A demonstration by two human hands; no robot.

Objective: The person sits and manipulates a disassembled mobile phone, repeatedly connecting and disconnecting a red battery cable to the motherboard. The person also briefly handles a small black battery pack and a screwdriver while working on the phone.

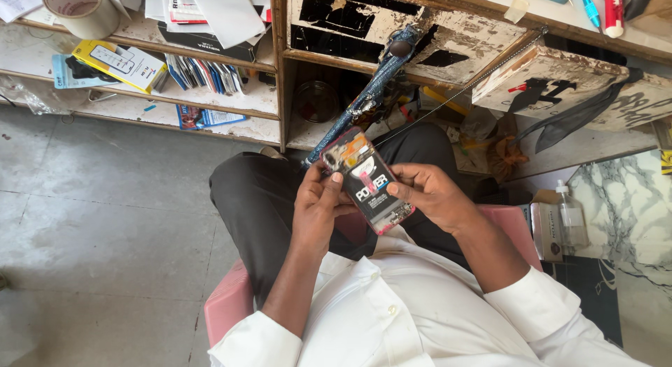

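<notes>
On the far left, a roll of tape (82, 8) sits on the top shelf (140, 94), with a yellow box (120, 64) and a row of thin packets (206, 74) standing on the shelf below it. The grey floor (91, 220) runs along the left side.

Nearer the middle, the person sits on a pink stool (227, 307) with dark trousers and a white shirt. The left hand (318, 209) is curled around the left edge of a phone in a printed case (367, 179), its thumb laid flat on the printed back near the upper part. The phone is held above the lap, tilted, back side up, with its camera end pointing far and left. The right hand (427, 193) grips the right edge, fingers wrapped underneath and the thumb pressed on the case's face near the middle.

As a judgement: the case looks fully seated on the phone, with its rim following the edges all round, so the work appears to be at a checking or pressing stage; whether any corner is loose cannot be told.

Just beyond the phone, a blue patterned rod-like thing (374, 87) leans against the worn cabinet (448, 38). To the right, a clear plastic bottle (570, 216) stands beside a small box (542, 230), next to a marbled surface (630, 199).
</notes>
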